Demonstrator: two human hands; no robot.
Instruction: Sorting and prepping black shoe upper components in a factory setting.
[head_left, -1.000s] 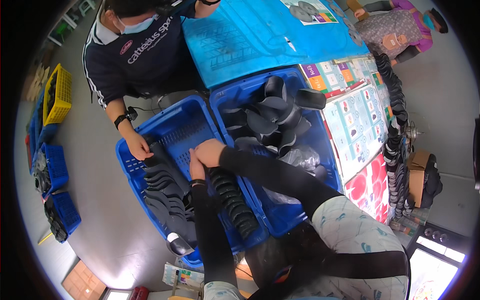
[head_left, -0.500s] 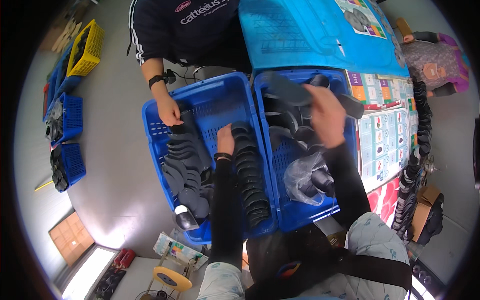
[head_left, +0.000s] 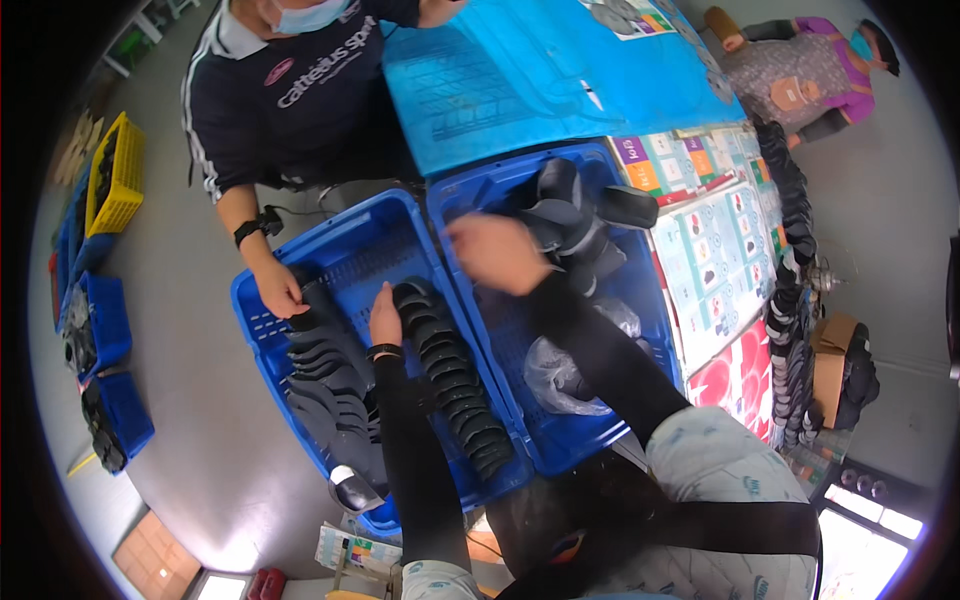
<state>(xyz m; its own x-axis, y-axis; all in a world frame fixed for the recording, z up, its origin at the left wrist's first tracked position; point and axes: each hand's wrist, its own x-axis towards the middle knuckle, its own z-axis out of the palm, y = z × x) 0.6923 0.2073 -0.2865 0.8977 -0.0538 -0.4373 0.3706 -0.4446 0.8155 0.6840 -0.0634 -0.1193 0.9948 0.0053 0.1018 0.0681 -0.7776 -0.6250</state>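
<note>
Two rows of black curved pieces that look like shoe insoles lie in the left blue crate [head_left: 385, 245]. Beside the far end of its right-hand row [head_left: 455, 375] rests my left hand [head_left: 384, 320], fingers stretched out along the pieces. My right hand [head_left: 497, 253] hovers over the left side of the right blue crate [head_left: 500, 345]; motion smears its fingers, and no piece shows clearly in it. Loose black pieces [head_left: 570, 220] pile up there, near a clear plastic bag [head_left: 560, 370]. A co-worker's hand [head_left: 282, 293] touches the far end of the left-hand row [head_left: 325, 375].
A blue-covered table [head_left: 500, 90] stands beyond the crates. Printed sheets [head_left: 715, 250] lie to the right, and a long line of black pieces [head_left: 785, 200] runs past them. Yellow [head_left: 118, 180] and blue crates [head_left: 105, 320] stand at the far left. Another person [head_left: 800, 85] is at the upper right.
My right hand has moved left, from over the loose pieces toward the rim between the crates; the dark piece it held no longer shows clearly. The whole view has shifted.
</note>
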